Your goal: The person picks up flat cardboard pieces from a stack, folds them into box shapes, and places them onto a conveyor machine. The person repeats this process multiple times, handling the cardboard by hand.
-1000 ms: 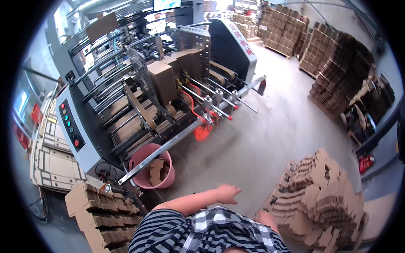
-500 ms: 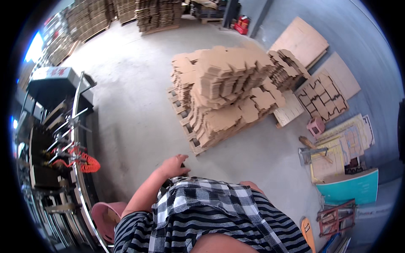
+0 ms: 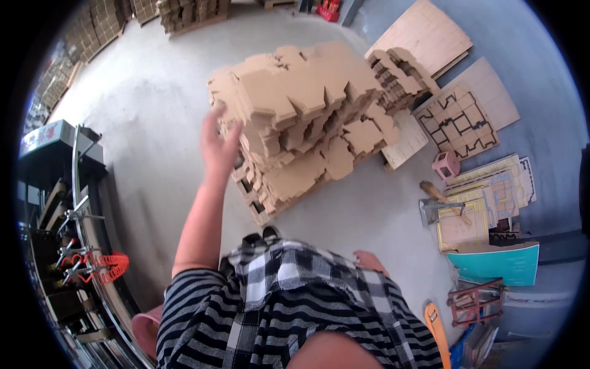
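Note:
A tall stack of die-cut cardboard sheets (image 3: 295, 86) rises from a wooden pallet (image 3: 258, 212) ahead of me. My left hand (image 3: 220, 142) is raised at the stack's left edge, thumb and fingers apart, holding nothing. Whether its fingertips touch the cardboard I cannot tell. Lower layers of cut cardboard (image 3: 313, 169) spread out beneath the upper pile. Down by my right side, my right hand (image 3: 370, 261) shows only in part beside my checked apron (image 3: 295, 270). Its fingers look loosely stretched, with no object visible in them.
Machinery with a metal rail (image 3: 80, 178) and a coiled red hose (image 3: 114, 266) runs along my left. A pink tub (image 3: 146, 329) is near my left elbow. Along the right wall are a pink stool (image 3: 445, 165), cutting boards (image 3: 458, 120) and a teal panel (image 3: 498, 264).
My left hand has risen from near my waist and reached forward to the stack's left edge. The stack now appears nearer and further left. More of my right hand shows.

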### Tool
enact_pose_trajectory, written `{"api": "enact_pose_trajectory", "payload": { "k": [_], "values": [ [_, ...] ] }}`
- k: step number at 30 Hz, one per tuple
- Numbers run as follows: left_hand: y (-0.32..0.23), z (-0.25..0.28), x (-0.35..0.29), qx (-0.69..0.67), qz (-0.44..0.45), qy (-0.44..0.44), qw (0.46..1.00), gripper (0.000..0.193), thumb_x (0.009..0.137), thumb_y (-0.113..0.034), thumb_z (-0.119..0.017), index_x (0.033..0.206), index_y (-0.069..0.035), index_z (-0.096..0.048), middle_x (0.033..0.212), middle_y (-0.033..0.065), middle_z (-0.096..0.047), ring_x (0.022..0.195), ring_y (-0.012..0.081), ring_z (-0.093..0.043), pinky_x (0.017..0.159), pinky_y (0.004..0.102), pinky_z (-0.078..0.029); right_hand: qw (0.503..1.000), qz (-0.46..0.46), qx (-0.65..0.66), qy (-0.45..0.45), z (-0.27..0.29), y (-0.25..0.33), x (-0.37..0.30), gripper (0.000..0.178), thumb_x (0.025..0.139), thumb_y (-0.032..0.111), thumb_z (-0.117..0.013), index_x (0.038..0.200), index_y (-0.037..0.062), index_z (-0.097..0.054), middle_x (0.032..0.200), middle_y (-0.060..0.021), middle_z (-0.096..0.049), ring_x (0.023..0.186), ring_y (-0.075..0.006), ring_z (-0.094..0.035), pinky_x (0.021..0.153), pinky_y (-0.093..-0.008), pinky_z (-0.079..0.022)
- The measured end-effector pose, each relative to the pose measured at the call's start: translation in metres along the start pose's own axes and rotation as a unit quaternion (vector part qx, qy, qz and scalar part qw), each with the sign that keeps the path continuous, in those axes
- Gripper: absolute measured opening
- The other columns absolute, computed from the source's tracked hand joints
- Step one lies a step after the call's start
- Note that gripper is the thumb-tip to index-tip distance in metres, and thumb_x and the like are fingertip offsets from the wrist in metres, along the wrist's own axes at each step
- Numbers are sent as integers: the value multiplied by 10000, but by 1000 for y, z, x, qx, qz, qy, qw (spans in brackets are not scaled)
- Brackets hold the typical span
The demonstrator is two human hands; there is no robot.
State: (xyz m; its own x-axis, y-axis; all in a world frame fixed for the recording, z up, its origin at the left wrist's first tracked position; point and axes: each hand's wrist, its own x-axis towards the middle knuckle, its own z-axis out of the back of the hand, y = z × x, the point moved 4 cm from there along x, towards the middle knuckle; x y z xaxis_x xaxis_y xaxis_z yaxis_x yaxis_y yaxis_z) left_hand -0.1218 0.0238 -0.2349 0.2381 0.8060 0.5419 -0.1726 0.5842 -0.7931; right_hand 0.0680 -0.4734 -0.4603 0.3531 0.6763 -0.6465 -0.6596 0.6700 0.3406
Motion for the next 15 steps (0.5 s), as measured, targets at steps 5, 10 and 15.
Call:
{"api": "enact_pose_trajectory", "payload": {
  "k": [5, 10, 15],
  "values": [
    [47, -30, 9, -84, 215, -3, 973, 620, 883, -263, -646, 1375, 24, -404, 1383, 193, -461, 1294, 272, -435, 1070, 368, -325, 993, -44, 41, -105, 99, 29, 13, 513, 751, 297, -693, 1178, 31, -596, 1065, -198, -659, 1000, -350, -624, 862, -421, -497],
    [71, -41, 6, -193, 341, -28, 920, 747, 876, -342, -642, 1421, 52, -317, 1421, 239, -399, 1321, 299, -402, 1086, 365, -307, 966, -16, 94, -242, 203, 15, 83, 428, 776, 289, -708, 1096, 12, -643, 878, -149, -686, 826, -284, -665, 744, -366, -519],
    [83, -65, 21, -157, 386, -46, 908, 766, 879, -500, -567, 1411, 14, -367, 1418, 171, -424, 1282, 275, -413, 1057, 390, -298, 862, 82, 324, -380, 352, 5, 162, 348, 865, 271, -678, 1058, -17, -644, 799, -39, -644, 754, -124, -617, 681, -258, -489]
  ]
}}
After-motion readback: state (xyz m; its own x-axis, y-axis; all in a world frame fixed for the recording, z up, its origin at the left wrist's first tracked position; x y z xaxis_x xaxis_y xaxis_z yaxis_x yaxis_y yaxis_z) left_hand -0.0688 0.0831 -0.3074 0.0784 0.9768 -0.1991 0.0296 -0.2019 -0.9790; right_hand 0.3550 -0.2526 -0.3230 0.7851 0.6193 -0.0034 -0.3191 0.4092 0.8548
